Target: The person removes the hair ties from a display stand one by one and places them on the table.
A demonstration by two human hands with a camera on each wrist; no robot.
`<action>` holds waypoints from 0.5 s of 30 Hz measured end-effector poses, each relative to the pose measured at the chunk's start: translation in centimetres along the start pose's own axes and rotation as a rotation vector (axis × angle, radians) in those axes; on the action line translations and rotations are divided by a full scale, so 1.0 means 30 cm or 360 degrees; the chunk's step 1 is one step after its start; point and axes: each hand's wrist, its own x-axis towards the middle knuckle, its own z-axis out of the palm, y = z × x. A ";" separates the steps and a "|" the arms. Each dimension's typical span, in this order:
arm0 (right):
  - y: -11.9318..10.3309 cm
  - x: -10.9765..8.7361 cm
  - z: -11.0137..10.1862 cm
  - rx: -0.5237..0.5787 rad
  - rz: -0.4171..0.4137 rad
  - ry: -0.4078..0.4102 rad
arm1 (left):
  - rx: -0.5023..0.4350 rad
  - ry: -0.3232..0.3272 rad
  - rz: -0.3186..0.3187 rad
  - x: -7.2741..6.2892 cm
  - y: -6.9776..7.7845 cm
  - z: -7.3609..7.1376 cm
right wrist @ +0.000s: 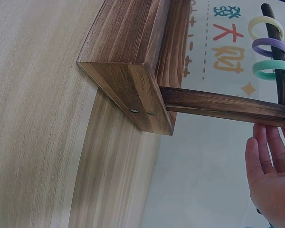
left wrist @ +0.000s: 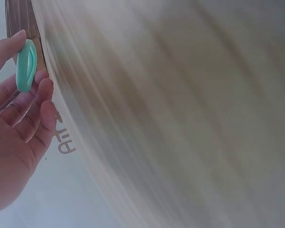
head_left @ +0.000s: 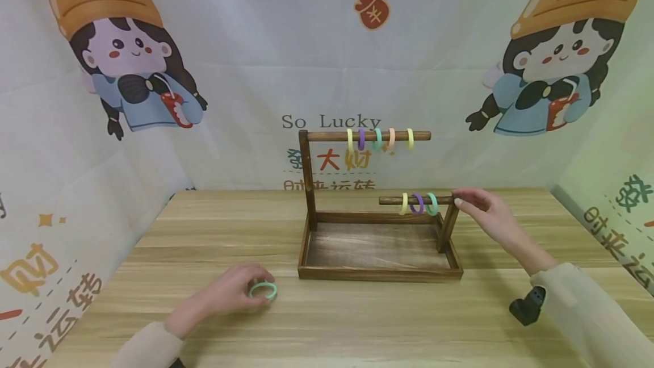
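Mint ring [left wrist: 24, 66]: judged light, slightly flexible; best held by rim.
Left hand [head_left: 239, 288]: ring pinched.
Right hand [head_left: 485, 213]: wooden post [head_left: 448, 226] pinched at top.

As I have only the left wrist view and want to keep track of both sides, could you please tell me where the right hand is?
Observer: The right hand touches the top of the short post, at the end of the lower rod.
Operator: Thank you; what hangs on that rod?
Observer: A yellow ring, a purple ring and a green ring.
Operator: And how many rings are on the upper rod, please?
Observer: Five rings hang there.
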 end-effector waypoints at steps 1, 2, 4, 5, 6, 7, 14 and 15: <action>0.000 0.000 0.000 0.0002 0.0001 -0.0001 | 0.0001 -0.0001 0.0000 -0.003 -0.002 0.000; -0.001 0.000 0.000 0.0004 0.0001 -0.0001 | 0.0005 -0.0007 -0.0006 -0.006 -0.004 0.000; -0.001 0.000 0.001 0.0006 0.0001 -0.0003 | 0.0009 -0.0016 -0.0009 -0.012 -0.008 -0.001; -0.001 0.000 0.001 0.0007 0.0001 -0.0002 | 0.0011 -0.0020 -0.0009 -0.016 -0.011 -0.001; -0.001 0.000 0.001 0.0008 -0.0001 -0.0002 | 0.0011 -0.0026 -0.0018 -0.019 -0.013 -0.001; -0.001 0.000 0.001 0.0006 -0.0003 -0.0001 | 0.0012 -0.0031 -0.0019 -0.022 -0.016 -0.002; 0.000 -0.002 -0.001 0.0016 -0.0009 -0.0005 | 0.0051 -0.0066 -0.0018 -0.039 -0.028 -0.009; 0.000 -0.002 -0.001 0.0019 -0.0010 -0.0006 | 0.0053 -0.0070 -0.0018 -0.040 -0.029 -0.010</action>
